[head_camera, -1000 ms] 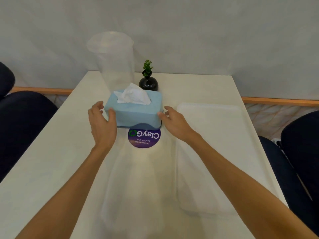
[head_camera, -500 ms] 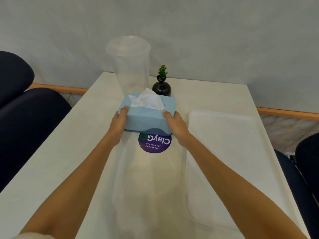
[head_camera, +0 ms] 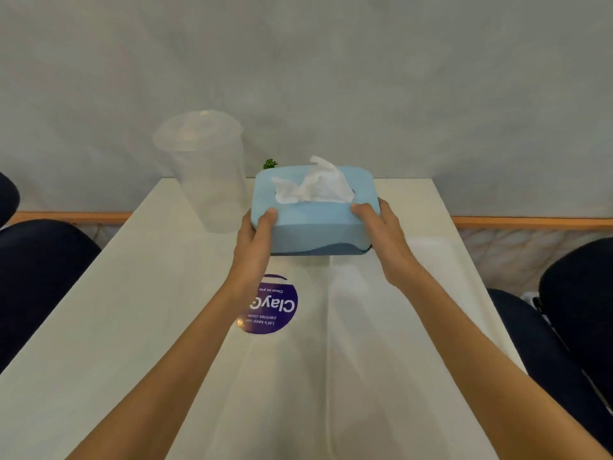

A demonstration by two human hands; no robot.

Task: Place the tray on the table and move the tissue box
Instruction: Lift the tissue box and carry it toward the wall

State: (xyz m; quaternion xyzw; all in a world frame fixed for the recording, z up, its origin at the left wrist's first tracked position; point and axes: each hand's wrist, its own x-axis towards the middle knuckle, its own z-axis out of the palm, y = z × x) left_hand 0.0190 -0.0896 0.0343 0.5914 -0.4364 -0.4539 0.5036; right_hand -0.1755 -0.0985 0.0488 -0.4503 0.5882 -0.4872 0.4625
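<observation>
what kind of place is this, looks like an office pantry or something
Probably a shared pantry or canteen, yes. The round sticker on the white table asks people to keep pantries clean, dark padded chairs flank it, and a tissue box and tray are there.

Light blue tissue box (head_camera: 315, 224), white tissue poking up, white tray (head_camera: 414, 327) flat on table

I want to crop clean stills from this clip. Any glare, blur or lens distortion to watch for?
Head view: wide-angle bend curves the table edges; the tray is washed out, nearly blending into the table; a small glint sits on the sticker; the clear cup looks hazy; the tissue box is fairly sharp.
</observation>
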